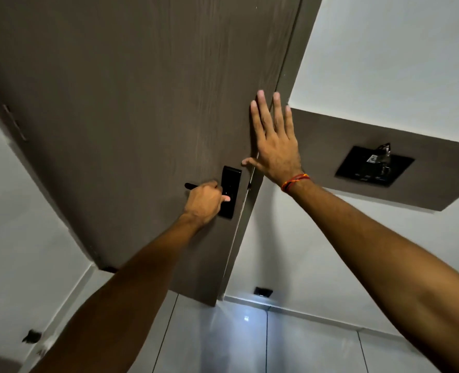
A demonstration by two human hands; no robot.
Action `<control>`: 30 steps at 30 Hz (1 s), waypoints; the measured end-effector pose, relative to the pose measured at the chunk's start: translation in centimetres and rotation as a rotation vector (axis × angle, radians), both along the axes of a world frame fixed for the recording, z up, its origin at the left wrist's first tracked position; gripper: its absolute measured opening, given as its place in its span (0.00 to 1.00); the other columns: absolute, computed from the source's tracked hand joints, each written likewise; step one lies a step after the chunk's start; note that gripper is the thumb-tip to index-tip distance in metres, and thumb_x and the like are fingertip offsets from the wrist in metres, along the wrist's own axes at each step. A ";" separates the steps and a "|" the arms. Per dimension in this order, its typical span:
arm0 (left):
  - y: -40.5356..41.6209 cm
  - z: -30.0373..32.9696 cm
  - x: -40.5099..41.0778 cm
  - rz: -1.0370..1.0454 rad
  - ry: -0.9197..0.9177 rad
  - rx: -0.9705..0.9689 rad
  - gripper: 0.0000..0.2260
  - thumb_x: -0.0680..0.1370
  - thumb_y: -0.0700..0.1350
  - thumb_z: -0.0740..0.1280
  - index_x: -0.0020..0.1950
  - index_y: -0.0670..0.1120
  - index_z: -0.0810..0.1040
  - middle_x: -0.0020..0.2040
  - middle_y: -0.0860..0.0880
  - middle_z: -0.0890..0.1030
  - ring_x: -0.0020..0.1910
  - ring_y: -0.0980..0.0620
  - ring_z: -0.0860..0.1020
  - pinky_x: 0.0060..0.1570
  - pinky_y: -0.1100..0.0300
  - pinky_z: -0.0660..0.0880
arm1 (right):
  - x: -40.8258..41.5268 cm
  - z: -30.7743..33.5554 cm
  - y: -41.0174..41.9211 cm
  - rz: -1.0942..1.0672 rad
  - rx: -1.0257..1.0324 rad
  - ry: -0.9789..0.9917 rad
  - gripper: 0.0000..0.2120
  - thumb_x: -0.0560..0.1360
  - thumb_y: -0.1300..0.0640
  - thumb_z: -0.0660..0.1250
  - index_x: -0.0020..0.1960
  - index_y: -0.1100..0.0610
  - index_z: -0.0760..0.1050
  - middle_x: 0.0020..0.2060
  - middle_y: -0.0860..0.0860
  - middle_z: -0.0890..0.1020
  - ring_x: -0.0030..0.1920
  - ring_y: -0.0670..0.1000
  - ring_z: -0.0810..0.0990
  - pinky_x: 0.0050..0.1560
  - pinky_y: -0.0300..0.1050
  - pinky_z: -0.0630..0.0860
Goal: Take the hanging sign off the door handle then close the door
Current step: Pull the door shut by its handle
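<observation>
The left hand (204, 203) is clamped around the black handle (192, 186) of the brown door (131, 103). The right hand (275, 146) lies flat, fingers spread, against the door's edge. No sign shows on the handle.

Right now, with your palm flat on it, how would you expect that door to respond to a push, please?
The door looks like a rigid wood-grain slab, so it should probably swing without flexing. The right hand presses near its latch edge, which likely gives good leverage. The left hand on the handle could steady it.
</observation>
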State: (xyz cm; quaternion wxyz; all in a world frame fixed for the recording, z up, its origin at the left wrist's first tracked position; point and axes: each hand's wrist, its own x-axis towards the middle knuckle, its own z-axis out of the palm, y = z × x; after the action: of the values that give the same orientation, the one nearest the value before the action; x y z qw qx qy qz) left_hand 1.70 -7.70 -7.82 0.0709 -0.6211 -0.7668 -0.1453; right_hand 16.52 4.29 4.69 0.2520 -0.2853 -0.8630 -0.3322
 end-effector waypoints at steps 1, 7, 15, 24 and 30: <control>1.2 0.2 0.0 0.014 -0.013 -0.024 0.16 0.80 0.52 0.66 0.55 0.39 0.81 0.52 0.43 0.80 0.49 0.43 0.82 0.46 0.52 0.78 | -0.4 0.4 0.6 -0.032 0.000 -0.009 0.66 0.64 0.24 0.73 0.84 0.62 0.48 0.84 0.61 0.52 0.83 0.68 0.52 0.82 0.65 0.48; 5.6 0.3 -1.0 0.051 0.002 -0.108 0.14 0.80 0.49 0.67 0.53 0.39 0.81 0.52 0.42 0.81 0.50 0.42 0.81 0.44 0.52 0.76 | -2.7 1.1 2.7 -0.163 -0.007 -0.030 0.68 0.62 0.29 0.78 0.84 0.62 0.47 0.84 0.62 0.51 0.83 0.69 0.51 0.82 0.67 0.49; 9.3 -0.5 -2.0 0.048 -0.028 -0.180 0.19 0.81 0.55 0.61 0.56 0.39 0.80 0.51 0.41 0.80 0.52 0.41 0.80 0.44 0.52 0.73 | -4.7 1.0 4.1 -0.333 0.104 -0.101 0.60 0.68 0.35 0.77 0.83 0.65 0.50 0.83 0.63 0.56 0.83 0.63 0.56 0.82 0.61 0.52; 10.8 -0.5 -2.3 0.064 -0.027 -0.232 0.20 0.81 0.57 0.60 0.55 0.40 0.78 0.45 0.43 0.77 0.50 0.42 0.80 0.42 0.51 0.72 | -5.3 0.7 4.9 -0.418 0.235 -0.135 0.42 0.76 0.54 0.71 0.83 0.63 0.54 0.82 0.59 0.61 0.82 0.60 0.61 0.80 0.61 0.54; 10.4 -0.2 -2.0 0.058 0.008 -0.208 0.20 0.81 0.56 0.61 0.53 0.39 0.79 0.40 0.45 0.73 0.47 0.42 0.81 0.38 0.53 0.69 | -5.3 0.1 5.0 -0.364 0.234 -0.109 0.37 0.80 0.56 0.65 0.83 0.64 0.53 0.82 0.60 0.59 0.82 0.60 0.60 0.80 0.62 0.55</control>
State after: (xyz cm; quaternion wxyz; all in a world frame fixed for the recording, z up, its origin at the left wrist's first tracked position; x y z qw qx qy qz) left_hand -0.33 2.68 -8.00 0.0134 -0.6033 -0.7951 -0.0603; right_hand 11.25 9.28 4.83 0.1720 -0.3870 -0.7652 -0.4849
